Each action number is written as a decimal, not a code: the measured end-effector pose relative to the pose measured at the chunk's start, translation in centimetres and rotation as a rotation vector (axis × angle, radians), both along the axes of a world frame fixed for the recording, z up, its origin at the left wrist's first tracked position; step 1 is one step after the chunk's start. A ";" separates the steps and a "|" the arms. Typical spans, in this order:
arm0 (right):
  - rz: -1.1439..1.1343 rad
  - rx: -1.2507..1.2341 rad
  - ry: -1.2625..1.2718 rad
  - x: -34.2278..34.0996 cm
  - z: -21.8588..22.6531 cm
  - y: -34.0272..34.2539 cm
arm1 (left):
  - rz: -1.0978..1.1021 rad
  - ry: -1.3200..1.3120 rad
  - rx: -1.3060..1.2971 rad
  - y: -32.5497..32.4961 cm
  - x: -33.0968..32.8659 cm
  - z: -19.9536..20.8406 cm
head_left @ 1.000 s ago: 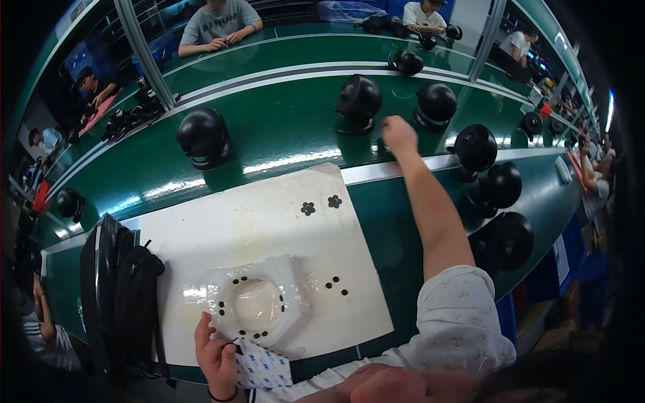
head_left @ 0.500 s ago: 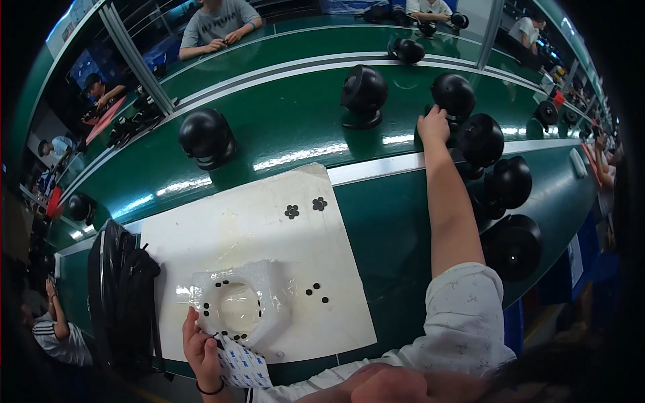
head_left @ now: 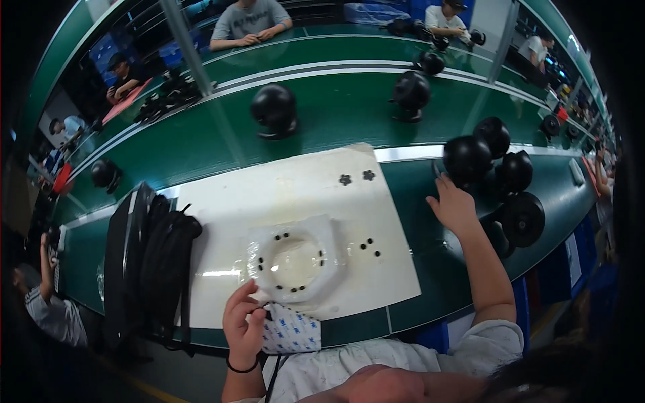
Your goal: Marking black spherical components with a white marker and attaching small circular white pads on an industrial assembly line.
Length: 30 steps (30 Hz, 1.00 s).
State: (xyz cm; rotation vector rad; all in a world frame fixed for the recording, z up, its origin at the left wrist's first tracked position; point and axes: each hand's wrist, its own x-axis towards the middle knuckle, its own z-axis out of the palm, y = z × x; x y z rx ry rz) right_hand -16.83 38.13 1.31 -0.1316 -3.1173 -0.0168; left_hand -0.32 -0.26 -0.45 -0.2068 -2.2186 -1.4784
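— Grasping anything, those hands?

— Left hand (head_left: 243,322) has its fingers curled round the near edge of a clear plastic holder (head_left: 295,258), thumb side up, pinching the rim. A face mask (head_left: 290,330) lies just under that hand, touching it (white, with small blue print, which I leave unread).

— And the right?

— Right hand (head_left: 454,208) is stretched out to the far right, fingers spread and loose, fingertips against a black dome (head_left: 467,160). It touches the dome's lower side; it does not close on it.

— Where does that dome sit?

— On the green bench (head_left: 336,114), at the near end of a cluster of the same black domes (head_left: 512,176), just beyond the right edge of the white mat (head_left: 269,195).

— And the holder?

— On the mat, toward its near edge, flat, with a ring of small dark dots round its middle hollow. Loose black screws (head_left: 369,247) lie on the mat just right of it, and two small black flower-shaped pieces (head_left: 356,177) sit farther up, well apart from the holder.

— Anything left of the mat?

— A black bag (head_left: 156,262), lying against the mat's left edge. Two more domes (head_left: 274,109) stand alone farther back on the bench, and other people sit along its far side.
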 end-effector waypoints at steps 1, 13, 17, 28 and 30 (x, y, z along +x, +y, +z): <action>0.124 -0.097 0.045 0.0 0.8 -2.4 | -0.012 -0.089 0.101 -0.4 0.5 0.0; 0.394 -0.083 0.030 -19.9 -1.9 -28.3 | -0.016 -0.424 0.246 -3.0 2.6 -0.4; 0.362 -0.001 0.246 -19.0 0.6 -27.1 | -0.064 -0.396 0.286 -3.3 2.9 -0.3; 0.427 -1.715 -0.418 2.4 6.7 -18.6 | -0.076 -0.245 0.241 -2.4 2.2 0.2; 0.395 -1.567 -0.363 3.9 5.6 -18.8 | -0.113 -0.228 0.251 -1.5 2.2 0.9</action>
